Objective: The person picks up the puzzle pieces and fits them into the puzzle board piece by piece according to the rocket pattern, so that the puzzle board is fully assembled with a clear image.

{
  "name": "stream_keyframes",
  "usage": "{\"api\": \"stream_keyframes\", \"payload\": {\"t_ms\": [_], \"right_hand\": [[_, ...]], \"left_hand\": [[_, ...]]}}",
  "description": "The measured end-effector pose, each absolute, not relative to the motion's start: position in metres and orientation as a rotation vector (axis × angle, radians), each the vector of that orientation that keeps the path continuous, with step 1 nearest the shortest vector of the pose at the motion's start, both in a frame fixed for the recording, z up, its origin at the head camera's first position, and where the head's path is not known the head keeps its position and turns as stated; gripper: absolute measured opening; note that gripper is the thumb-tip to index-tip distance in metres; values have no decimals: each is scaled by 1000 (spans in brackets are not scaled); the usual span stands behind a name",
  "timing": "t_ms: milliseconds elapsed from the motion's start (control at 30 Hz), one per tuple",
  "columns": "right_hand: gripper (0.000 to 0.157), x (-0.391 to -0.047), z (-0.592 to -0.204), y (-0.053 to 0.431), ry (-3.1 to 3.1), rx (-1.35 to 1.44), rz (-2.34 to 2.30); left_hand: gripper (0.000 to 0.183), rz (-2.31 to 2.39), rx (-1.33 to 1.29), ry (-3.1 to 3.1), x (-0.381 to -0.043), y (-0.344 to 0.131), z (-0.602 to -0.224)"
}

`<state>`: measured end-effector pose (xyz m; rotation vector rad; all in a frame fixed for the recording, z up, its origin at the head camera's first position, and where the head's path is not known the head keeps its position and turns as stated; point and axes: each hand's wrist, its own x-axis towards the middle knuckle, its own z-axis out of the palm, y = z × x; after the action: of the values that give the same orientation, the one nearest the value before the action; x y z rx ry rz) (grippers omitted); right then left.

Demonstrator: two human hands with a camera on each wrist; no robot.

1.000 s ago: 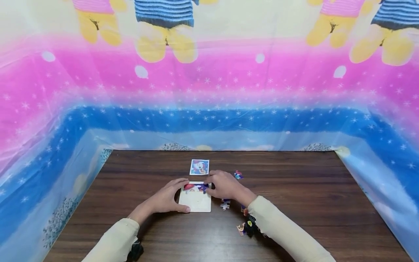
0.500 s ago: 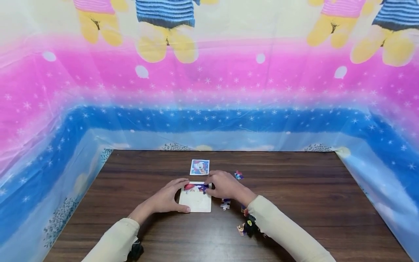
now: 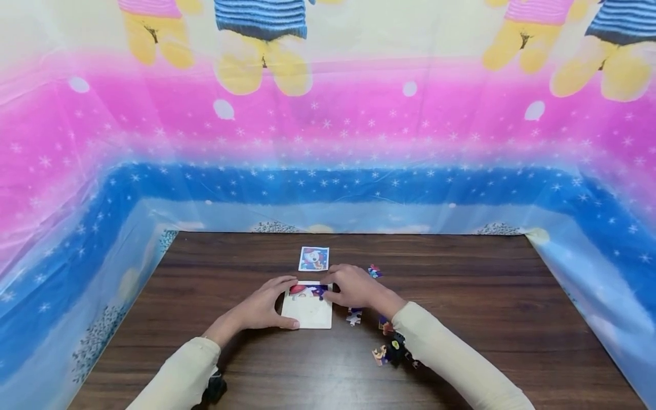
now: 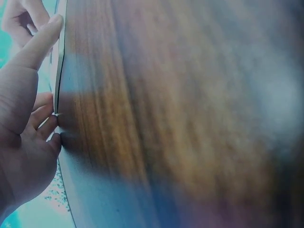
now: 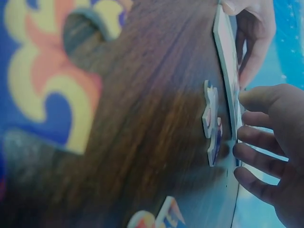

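In the head view a white puzzle tray (image 3: 307,314) lies on the table, with a strip of joined picture pieces (image 3: 303,291) along its far side. My left hand (image 3: 263,304) grips the tray's left side, thumb at the near edge and fingertips at the far edge. At the far right corner my right hand (image 3: 353,286) holds a dark blue puzzle piece (image 3: 322,290) between thumb and fingers, against the tray; the fingers partly cover it. From the right wrist, its thumb (image 5: 256,99) is seen over the tray's side, the other fingers (image 5: 259,161) spread beyond it.
A small picture card (image 3: 314,259) lies behind the tray. Loose puzzle pieces are to the right: one blue and red (image 3: 374,271), one pale (image 3: 353,316), one orange (image 3: 379,355) by the black wrist camera (image 3: 397,348). A printed cloth (image 3: 328,188) stands round the table (image 3: 461,285).
The head view has shifted slightly, so the table and tray appear a little higher. Both hands stay at the tray, with almost no movement.
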<state>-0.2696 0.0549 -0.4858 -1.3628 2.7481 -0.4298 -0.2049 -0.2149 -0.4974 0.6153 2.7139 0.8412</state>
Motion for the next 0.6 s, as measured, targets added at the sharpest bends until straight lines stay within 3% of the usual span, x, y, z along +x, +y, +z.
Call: {"api": "stream_keyframes", "payload": {"t_ms": [600], "right_hand": [[29, -256, -474, 97, 2826, -1308, -567]], "left_hand": [[105, 843, 636, 2739, -207, -217, -501]]}}
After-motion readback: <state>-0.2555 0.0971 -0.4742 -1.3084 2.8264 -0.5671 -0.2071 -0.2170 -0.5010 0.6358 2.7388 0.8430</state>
